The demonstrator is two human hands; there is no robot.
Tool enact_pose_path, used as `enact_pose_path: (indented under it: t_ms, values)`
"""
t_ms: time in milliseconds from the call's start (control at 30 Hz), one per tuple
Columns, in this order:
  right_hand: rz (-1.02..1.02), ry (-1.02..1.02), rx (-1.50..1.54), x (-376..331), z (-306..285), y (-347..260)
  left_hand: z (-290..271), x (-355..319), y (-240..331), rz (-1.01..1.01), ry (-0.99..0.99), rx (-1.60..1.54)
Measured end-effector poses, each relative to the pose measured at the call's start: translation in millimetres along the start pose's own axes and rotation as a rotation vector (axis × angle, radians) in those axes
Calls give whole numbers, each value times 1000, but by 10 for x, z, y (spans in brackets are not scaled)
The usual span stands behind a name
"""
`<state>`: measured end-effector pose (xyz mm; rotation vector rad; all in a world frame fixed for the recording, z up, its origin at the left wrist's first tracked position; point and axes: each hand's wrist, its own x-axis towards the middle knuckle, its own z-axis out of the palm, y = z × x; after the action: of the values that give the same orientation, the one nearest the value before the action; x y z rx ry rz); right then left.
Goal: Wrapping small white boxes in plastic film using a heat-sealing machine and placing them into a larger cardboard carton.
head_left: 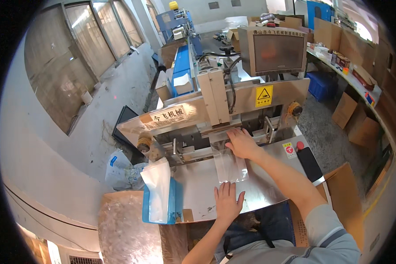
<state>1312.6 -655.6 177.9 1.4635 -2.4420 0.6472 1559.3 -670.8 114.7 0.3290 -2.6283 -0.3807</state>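
Clear plastic bag (pixel 230 166) lies between flat left hand (pixel 227 202) and spread right hand (pixel 242 143).

Hidden under the right hand (pixel 242 143): far end of the clear plastic bag (pixel 230 165). Too blurred to tell: clutter on the long white side bench (pixel 339 66).

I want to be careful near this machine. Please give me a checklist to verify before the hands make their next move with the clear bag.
1. Clear bag lies flat on metal table: ok.
2. Right hand rests at bag's far end: ok.
3. Left hand flat on table, just below the bag: ok.
4. Fingers away from machine opening: not ok, very close.
5. Bag contents: cannot tell.
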Motion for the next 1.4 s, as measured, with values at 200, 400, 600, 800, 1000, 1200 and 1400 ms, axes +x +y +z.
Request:
enact_pose_path:
  t_ms: [200, 400, 600, 800, 1000, 1200, 1400]
  values:
    - [11, -58, -51, 164, -35, 15, -95, 50, 14, -68, 156, -131]
    - [19, -89, -128, 283, -62, 17, -121, 55, -30, -195, 275, -225]
    - [53, -204, -68, 301, -128, 40, -91, 33, -84, -239, 302, -300]
    - [194, -1, 512, -396, -227, 160, -91, -2, -117, -249, 313, -371]
    - [471, -63, 884, -1122, -239, 31, -42, 41, -141, -282, 325, -493]
    - [517, -4, 1065, -1282, -88, -95, -263, 404, -139, -526, 246, -848]
    - [601, -11, 918, -1051, 253, -106, -121, 807, -443, -638, 217, -882]
